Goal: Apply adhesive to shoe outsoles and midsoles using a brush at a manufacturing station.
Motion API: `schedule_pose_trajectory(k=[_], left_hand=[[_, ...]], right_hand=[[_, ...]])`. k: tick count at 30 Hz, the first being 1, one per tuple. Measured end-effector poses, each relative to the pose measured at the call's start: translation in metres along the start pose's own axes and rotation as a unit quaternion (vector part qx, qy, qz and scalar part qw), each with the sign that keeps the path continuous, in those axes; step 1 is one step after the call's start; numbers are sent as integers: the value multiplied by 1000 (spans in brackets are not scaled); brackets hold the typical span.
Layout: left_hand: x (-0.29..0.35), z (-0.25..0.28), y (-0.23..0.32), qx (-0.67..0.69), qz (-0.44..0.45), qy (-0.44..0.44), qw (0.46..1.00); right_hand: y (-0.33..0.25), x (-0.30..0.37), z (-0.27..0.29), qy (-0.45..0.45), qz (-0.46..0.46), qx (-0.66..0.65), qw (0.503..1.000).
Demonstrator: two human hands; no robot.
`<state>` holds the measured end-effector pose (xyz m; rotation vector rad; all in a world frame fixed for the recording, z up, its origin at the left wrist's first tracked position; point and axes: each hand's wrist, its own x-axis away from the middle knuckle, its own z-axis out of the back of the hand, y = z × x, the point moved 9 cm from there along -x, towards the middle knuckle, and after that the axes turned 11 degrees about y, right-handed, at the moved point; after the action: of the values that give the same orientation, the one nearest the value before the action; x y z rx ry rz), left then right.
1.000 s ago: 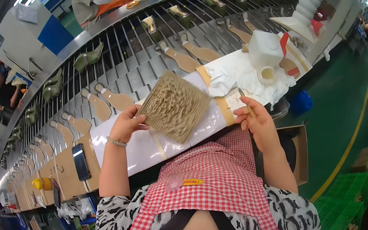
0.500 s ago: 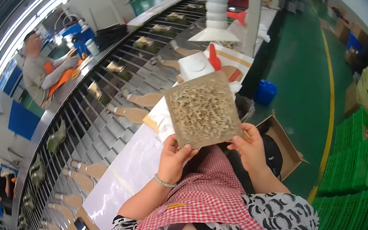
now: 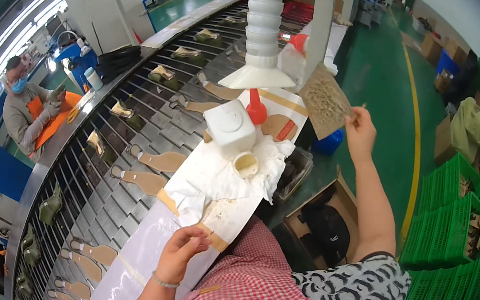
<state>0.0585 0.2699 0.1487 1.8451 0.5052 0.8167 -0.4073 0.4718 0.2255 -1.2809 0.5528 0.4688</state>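
Holding a square, rough-faced panel (image 3: 326, 103) by its edge in the head view, I pinch it with my right hand (image 3: 359, 130) beside the pale post (image 3: 320, 28). My left hand (image 3: 177, 257), loosely open and empty, hovers by the bench (image 3: 133, 264). The step seems one-handed carrying; next calls for steady clearance past the post.
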Motion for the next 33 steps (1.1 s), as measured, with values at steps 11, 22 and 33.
schedule_pose_trajectory(k=[11, 22, 33], left_hand=[[34, 44, 2, -3, 36, 138, 990], [7, 67, 7, -180, -37, 16, 983], [18, 351, 130, -614, -139, 230, 742]], right_hand=[[1, -35, -67, 84, 72, 41, 993], [-90, 93, -26, -136, -186, -311, 922], [-238, 254, -168, -369, -353, -391, 766]])
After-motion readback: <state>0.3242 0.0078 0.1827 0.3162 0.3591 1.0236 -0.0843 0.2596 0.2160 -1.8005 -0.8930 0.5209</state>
